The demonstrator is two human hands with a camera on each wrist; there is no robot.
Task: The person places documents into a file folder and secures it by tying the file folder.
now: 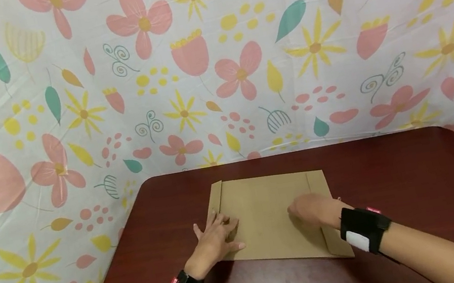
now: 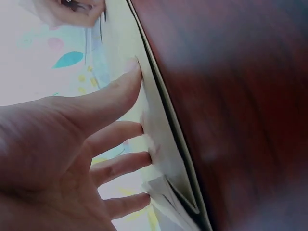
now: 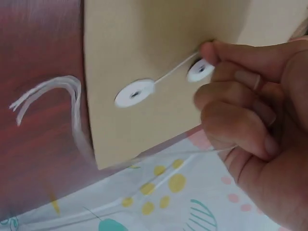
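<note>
Envelope (image 1: pixel 266 215) is lying flat on the table (image 1: pixel 418 179), near its back edge. Left hand (image 1: pixel 216 238) is pressing down on the envelope's left end, fingers spread and straight, gripping nothing. Right hand (image 1: pixel 315 209) is sitting on the envelope's right part, fingers curled, pinching the white string (image 3: pixel 173 72) that is running between the two round washers (image 3: pixel 134 93) on the flap.

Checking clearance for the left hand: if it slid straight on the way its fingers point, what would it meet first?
The left hand lies flat on the envelope, fingers pointing at its folded left flap. That flap comes first, probably; beyond it, bare table.
</note>
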